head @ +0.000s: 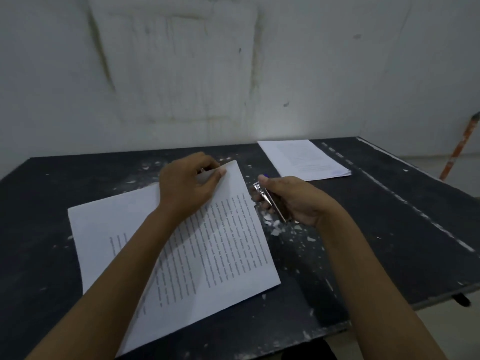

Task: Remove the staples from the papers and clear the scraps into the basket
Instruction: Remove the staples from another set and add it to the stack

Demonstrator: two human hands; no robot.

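1. The person's left hand (188, 184) pinches the far corner of the printed papers (218, 245), thumb and fingers closed on it and lifting it slightly off the dark table (376, 229). This is probably the stapled corner, raised so the tool can get at it; the staple itself is too small to make out.

2. The right hand (293, 201) is wrapped shut around a small metal stapler (270, 201), thumb along its top and its nose aimed at the lifted corner. The tool sits just beside the papers' right edge, not touching them, so it seems poised to come in under the staple.

3. The papers lie angled across the near half of the table, with the left forearm resting over them. That weight likely keeps the sheets from sliding while the corner is worked.

4. A second stack of papers (306, 159) lies flat at the far right, well apart from the work. Whether it is finished or waiting cannot be told.

5. White paper scraps (275, 227) are scattered on the table beneath and near the right hand, with more by the far corner. They are not yet cleared, and no basket is in view.
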